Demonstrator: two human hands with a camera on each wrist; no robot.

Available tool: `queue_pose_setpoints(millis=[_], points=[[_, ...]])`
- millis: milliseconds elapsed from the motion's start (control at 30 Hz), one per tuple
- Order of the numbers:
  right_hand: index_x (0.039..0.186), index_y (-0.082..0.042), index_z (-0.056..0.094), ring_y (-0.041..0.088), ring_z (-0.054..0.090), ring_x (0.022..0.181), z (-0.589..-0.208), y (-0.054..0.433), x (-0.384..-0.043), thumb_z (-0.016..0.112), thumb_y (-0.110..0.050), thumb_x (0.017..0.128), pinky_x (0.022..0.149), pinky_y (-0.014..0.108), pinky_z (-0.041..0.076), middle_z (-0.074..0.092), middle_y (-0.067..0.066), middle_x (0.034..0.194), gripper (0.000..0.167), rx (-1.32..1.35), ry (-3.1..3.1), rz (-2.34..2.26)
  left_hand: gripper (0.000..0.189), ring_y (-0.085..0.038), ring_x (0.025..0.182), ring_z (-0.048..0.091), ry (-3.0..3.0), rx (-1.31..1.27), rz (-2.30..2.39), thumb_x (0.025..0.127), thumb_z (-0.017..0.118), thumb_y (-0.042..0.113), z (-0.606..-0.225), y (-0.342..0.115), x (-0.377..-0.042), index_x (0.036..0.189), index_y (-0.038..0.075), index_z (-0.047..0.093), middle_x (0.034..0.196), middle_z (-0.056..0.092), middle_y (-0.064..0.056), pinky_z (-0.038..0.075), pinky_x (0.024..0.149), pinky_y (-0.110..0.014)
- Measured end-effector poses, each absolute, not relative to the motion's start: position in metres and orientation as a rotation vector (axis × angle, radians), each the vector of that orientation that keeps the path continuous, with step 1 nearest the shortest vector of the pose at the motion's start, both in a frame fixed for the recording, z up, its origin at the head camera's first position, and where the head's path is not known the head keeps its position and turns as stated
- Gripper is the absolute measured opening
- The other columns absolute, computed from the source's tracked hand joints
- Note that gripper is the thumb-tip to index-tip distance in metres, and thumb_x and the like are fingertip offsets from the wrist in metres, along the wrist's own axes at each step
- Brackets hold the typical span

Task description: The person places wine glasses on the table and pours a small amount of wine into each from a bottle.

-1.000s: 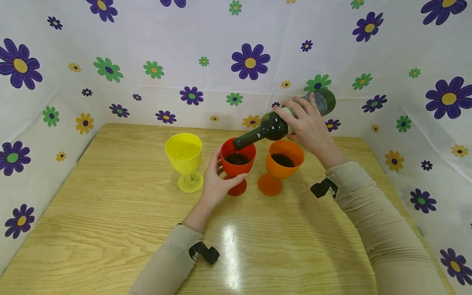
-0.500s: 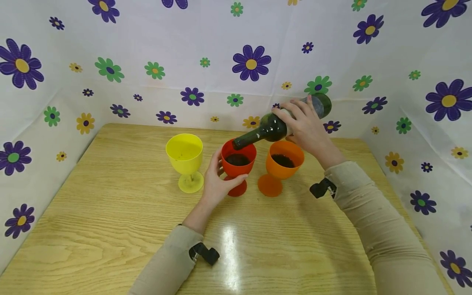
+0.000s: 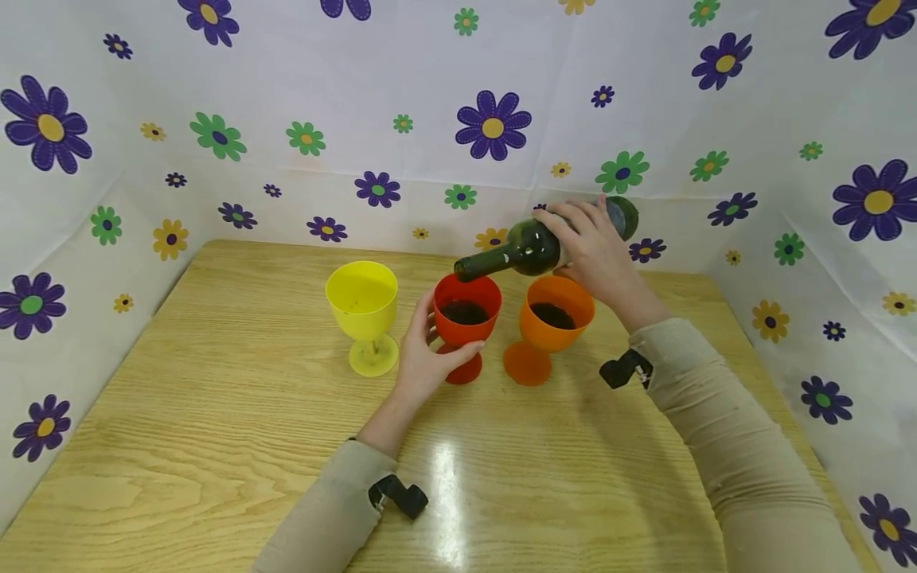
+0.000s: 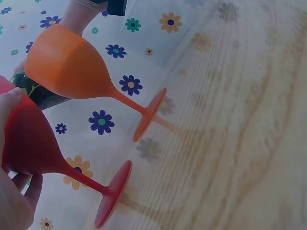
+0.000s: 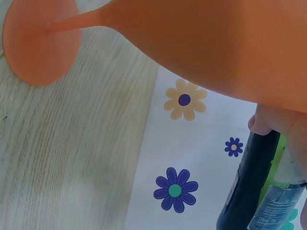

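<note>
My left hand (image 3: 423, 356) holds the red goblet (image 3: 467, 328) round its bowl, thumb in front and fingers behind. Dark liquid (image 3: 464, 312) lies in the bowl. In the left wrist view the red goblet's foot (image 4: 113, 194) is on the table. My right hand (image 3: 589, 248) grips a green glass bottle (image 3: 532, 247) round its labelled body. The bottle is tilted, its neck pointing left and its mouth over the red goblet's back rim. Part of the bottle, with its label (image 5: 276, 206), shows in the right wrist view below the orange goblet (image 5: 201, 43).
Right of the red goblet stands the orange goblet, also with dark liquid (image 3: 552, 316) in it. A yellow goblet (image 3: 363, 306) stands to the left. The wooden table (image 3: 215, 398) meets a white flower-print cloth (image 3: 329, 95) at the back and sides.
The bottle's base has come down, so the bottle is less steeply tilted, and its mouth has risen from inside the red goblet to the rim. The left hand keeps its hold.
</note>
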State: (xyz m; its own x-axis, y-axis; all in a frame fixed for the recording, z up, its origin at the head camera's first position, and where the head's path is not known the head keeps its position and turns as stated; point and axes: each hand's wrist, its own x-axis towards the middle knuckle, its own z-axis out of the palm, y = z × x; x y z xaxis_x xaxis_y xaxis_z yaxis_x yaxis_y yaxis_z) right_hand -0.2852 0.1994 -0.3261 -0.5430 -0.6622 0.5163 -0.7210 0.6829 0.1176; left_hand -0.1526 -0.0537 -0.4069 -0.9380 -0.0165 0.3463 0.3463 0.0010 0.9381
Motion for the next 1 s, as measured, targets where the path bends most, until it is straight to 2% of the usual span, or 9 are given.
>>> queue_pose_setpoints(millis=[200, 500, 700, 900, 1000], points=[[0.14, -0.015, 0.043, 0.039, 0.038, 0.127, -0.325, 0.201, -0.284, 0.092, -0.005, 0.056, 0.109, 0.062, 0.01, 0.047, 0.015, 0.135, 0.098, 1.044, -2.406, 0.198, 0.08, -0.038, 0.114, 0.049, -1.998, -0.37, -2.011, 0.074, 0.081, 0.003, -0.407, -0.053, -0.152, 0.142, 0.005, 0.038, 0.131, 0.052, -0.018, 0.044, 0.094, -0.052], [0.142, -0.014, 0.039, 0.039, 0.037, 0.129, -0.328, 0.205, -0.282, 0.087, 0.0, 0.064, 0.112, 0.058, 0.007, 0.043, 0.017, 0.138, 0.093, 0.884, -2.578, 0.418, 0.081, -0.032, 0.116, 0.047, -1.993, -0.369, -2.052, 0.074, 0.079, 0.0, -0.406, -0.052, -0.152, 0.142, 0.007, 0.037, 0.133, 0.05, -0.014, 0.042, 0.095, -0.052], [0.141, -0.015, 0.039, 0.038, 0.037, 0.129, -0.33, 0.206, -0.278, 0.085, -0.001, 0.067, 0.113, 0.056, 0.005, 0.044, 0.018, 0.138, 0.088, 0.778, -2.614, 0.583, 0.083, -0.035, 0.119, 0.043, -2.013, -0.391, -2.018, 0.074, 0.08, 0.002, -0.404, -0.052, -0.151, 0.144, 0.006, 0.035, 0.134, 0.048, -0.016, 0.041, 0.095, -0.053], [0.142, -0.015, 0.036, 0.038, 0.036, 0.125, -0.33, 0.208, -0.274, 0.084, -0.003, 0.069, 0.104, 0.059, 0.028, 0.044, 0.019, 0.136, 0.088, 0.644, -2.653, 0.755, 0.092, -0.029, 0.127, 0.038, -2.063, -0.324, -1.999, 0.075, 0.08, 0.004, -0.399, -0.053, -0.148, 0.149, 0.007, 0.026, 0.143, 0.039, -0.014, 0.037, 0.101, -0.049], [0.141, -0.012, 0.037, 0.037, 0.037, 0.126, -0.33, 0.21, -0.272, 0.084, -0.002, 0.068, 0.104, 0.057, 0.029, 0.044, 0.017, 0.137, 0.088, 0.597, -2.617, 0.845, 0.094, -0.025, 0.13, 0.035, -2.081, -0.299, -1.991, 0.074, 0.081, 0.004, -0.397, -0.054, -0.146, 0.15, 0.008, 0.024, 0.146, 0.036, -0.012, 0.035, 0.104, -0.046]])
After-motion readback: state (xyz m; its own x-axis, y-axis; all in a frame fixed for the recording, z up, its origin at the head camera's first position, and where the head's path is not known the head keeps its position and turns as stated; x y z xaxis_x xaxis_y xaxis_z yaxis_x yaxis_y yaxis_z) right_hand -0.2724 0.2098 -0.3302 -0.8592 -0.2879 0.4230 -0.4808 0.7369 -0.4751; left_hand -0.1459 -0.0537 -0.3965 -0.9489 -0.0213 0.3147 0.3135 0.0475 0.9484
